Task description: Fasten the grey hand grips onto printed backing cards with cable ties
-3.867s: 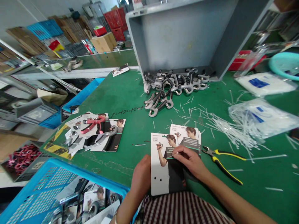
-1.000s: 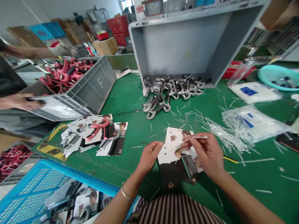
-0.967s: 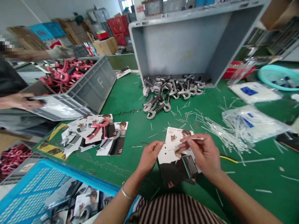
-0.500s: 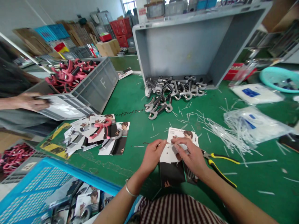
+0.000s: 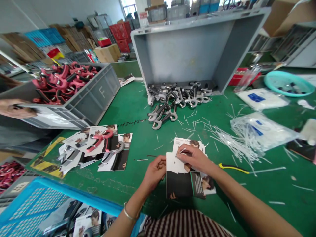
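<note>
Printed cards (image 5: 179,181) lie in front of me, white at the top and black below, with small holes in the white part. My right hand (image 5: 192,157) is over the upper card, thumb and fingers pinched on a short white tie (image 5: 182,150). At the left edge of the card, my left hand (image 5: 156,170) has its fingers curled in; what they hold, if anything, is hidden. Yellow-handled pliers (image 5: 234,168) lie partly under my right forearm.
Grey-black tools (image 5: 158,123) spill from a tipped grey bin (image 5: 182,52). White ties (image 5: 229,141) are scattered to the right. Carded tools (image 5: 98,141) lie left. Another person's hand (image 5: 18,109) holds a grey crate (image 5: 103,92) of red tools. A blue basket (image 5: 29,204) stands front left.
My left hand has moved a little left and down, away from my right hand. More of the cards shows now. The view has shifted, and my right forearm covers more of the pliers.
</note>
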Demonstrator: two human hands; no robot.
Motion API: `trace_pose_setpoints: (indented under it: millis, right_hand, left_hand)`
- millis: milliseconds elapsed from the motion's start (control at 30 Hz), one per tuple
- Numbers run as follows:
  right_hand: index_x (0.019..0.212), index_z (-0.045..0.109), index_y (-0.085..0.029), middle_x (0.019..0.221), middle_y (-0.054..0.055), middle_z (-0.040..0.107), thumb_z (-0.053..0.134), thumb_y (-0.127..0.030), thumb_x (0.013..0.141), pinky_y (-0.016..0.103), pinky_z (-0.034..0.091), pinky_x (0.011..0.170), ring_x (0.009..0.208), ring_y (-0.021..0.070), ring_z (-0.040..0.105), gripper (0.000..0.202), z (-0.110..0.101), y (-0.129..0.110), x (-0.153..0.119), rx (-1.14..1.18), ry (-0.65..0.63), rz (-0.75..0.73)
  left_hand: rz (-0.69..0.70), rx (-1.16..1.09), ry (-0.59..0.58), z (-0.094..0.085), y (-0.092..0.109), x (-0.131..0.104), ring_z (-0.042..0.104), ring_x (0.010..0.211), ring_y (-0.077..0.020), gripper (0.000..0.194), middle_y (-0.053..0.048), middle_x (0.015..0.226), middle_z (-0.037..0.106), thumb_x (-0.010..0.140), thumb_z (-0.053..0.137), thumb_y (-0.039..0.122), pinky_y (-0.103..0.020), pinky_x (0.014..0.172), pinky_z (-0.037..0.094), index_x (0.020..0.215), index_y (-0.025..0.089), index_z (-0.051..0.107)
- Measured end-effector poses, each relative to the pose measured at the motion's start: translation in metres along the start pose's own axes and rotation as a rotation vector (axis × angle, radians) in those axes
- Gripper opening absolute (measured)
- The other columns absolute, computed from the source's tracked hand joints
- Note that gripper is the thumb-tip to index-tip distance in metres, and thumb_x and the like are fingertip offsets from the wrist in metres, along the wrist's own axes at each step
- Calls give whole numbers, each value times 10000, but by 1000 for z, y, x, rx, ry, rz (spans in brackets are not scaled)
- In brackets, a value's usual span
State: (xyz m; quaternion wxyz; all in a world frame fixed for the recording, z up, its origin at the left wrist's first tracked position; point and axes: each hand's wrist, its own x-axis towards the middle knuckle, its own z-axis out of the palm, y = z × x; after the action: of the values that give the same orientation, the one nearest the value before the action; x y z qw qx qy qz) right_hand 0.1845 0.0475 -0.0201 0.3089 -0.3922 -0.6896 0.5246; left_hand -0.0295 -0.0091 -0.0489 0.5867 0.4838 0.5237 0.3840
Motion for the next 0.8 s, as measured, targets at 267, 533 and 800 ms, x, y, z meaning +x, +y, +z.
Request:
trace_pose_setpoints:
  millis: [267,533,800]
  right_hand:
    - [884,654,-194,804,9,617,627,-453,862,236,446,613,712,140,554,262,-3,-2,0,74,39,105]
    - [1000,678,-210,883,18,651,571,-419,911,253,455,669,773,159,588,251,8,-2,0,11,45,62]
    - [1006,664,-226,990,31,672,532,-324,944,298,445,853,929,187,603,176,10,-4,-10,-108,-50,-17]
  left_hand:
    - [228,321,-318,-23,9,-41,609,995,-246,277,-100,1055,698,930,500,277,-327,901,444,1081,246,731]
    - [313,337,153,-9,0,-11,585,992,-238,203,-93,1018,649,884,565,259,-343,926,441,938,231,759]
    - [247,146,-12,7,5,-1,626,971,-243,214,-72,1067,695,844,600,277,-313,861,483,955,237,779]
